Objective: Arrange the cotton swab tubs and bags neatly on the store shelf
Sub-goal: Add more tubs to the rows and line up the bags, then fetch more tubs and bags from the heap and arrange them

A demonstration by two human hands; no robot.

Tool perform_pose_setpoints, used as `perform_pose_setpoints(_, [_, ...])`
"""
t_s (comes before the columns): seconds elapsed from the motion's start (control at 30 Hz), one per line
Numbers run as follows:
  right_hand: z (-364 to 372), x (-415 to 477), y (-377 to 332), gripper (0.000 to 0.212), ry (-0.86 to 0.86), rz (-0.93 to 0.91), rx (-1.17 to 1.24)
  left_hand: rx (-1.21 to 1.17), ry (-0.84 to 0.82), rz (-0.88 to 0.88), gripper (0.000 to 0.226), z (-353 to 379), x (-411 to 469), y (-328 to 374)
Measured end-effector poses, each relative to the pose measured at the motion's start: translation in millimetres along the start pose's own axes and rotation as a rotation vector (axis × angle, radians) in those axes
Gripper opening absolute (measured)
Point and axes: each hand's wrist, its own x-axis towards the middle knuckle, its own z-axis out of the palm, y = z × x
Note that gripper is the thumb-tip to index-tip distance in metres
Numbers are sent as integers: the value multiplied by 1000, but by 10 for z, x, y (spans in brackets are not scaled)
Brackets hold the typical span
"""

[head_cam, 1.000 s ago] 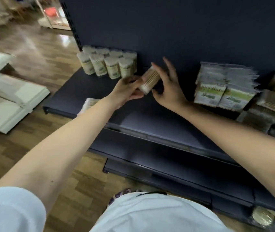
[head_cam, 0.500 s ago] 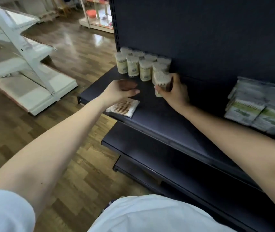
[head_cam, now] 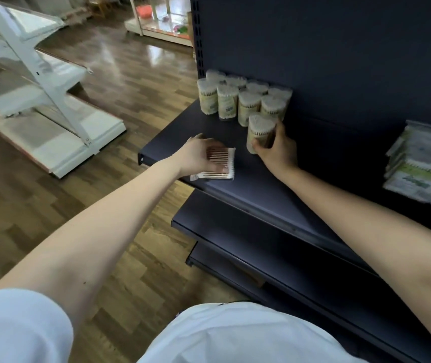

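My right hand (head_cam: 277,150) is wrapped around an upright cotton swab tub (head_cam: 257,129), which stands on the dark shelf (head_cam: 267,189) just in front of a two-row group of several tubs (head_cam: 240,96) at the shelf's back left. My left hand (head_cam: 196,155) lies flat on a small stack of flat swab bags (head_cam: 219,166) near the shelf's front left corner, fingers spread over the top bag. Whether it grips the bags is unclear. Stacked swab bags (head_cam: 424,169) rest at the right.
The shelf's dark back panel (head_cam: 340,48) rises behind the tubs. Lower dark shelves (head_cam: 287,271) jut out below. A white shelving unit (head_cam: 52,100) stands on the wooden floor (head_cam: 130,87) to the left. My white shirt fills the bottom edge.
The tub went from both hands to my right hand alone and now stands on the shelf in front of the group. My left hand dropped onto the flat bags.
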Motion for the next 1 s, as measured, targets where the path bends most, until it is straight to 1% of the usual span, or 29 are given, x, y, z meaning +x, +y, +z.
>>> perform_pose_setpoints(0.07, [57, -33, -18, 74, 56, 33, 1, -73, 51, -9, 77, 40, 43, -9])
perform_pose_setpoints(0.13, [116, -39, -57, 68, 104, 55, -14, -127, 32, 7, 75, 78, 81, 2])
perform_pose_setpoints(0.2, [177, -16, -90, 64, 92, 66, 12, -156, -10, 51, 72, 106, 111, 10])
perform_pose_setpoints(0.27, [239, 28, -102, 64, 74, 56, 30, -183, -38, 88, 73, 115, 109, 1])
perform_pose_setpoints(0.33, [302, 63, -92, 65, 96, 46, 17, -215, 5, 89, 77, 154, 90, -44])
perform_pose_setpoints(0.4, [340, 82, -95, 66, 107, 66, 7, -247, 94, 63, 72, 218, 58, -82])
perform_pose_setpoints(0.47, [373, 106, -114, 66, 117, 73, 15, -242, 166, 61, 68, 279, 53, -111])
perform_pose_setpoints(0.53, [404, 134, -149, 59, 142, 85, 25, -210, 205, 58, 68, 315, 49, -115])
perform_pose_setpoints(0.63, [458, 177, -190, 48, 184, 133, 8, -196, 243, 38, 67, 336, 61, -118])
perform_pose_setpoints(0.8, [510, 218, -156, 45, 224, 149, -19, -162, 282, 41, 55, 360, 66, -117])
perform_pose_setpoints(0.9, [522, 239, -150, 39, 234, 151, -66, -156, 271, 53, 61, 346, 69, -128])
perform_pose_setpoints(1.0, [510, 233, -125, 37, 250, 161, -27, -160, 246, 76, 67, 339, 49, -122])
